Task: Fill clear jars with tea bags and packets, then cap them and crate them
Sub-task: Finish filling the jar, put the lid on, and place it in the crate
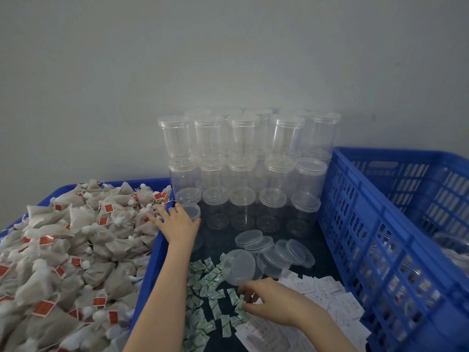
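Jars (pixel 242 141) stand capped and stacked against the wall at the tabletop's (pixel 215 240) rear. Left hand (pixel 177 221), fingers spread, reaches over the bin rim (pixel 157 250) onto tea bags (pixel 76 237). Right hand (pixel 269 298) pinches a green packet (pixel 241 304) beside loose lids (pixel 274 252).

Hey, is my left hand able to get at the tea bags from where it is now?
Probably yes. The left hand is spread over the bin rim beside the tea bags, its fingertips already at the nearest bags, and nothing lies between them.
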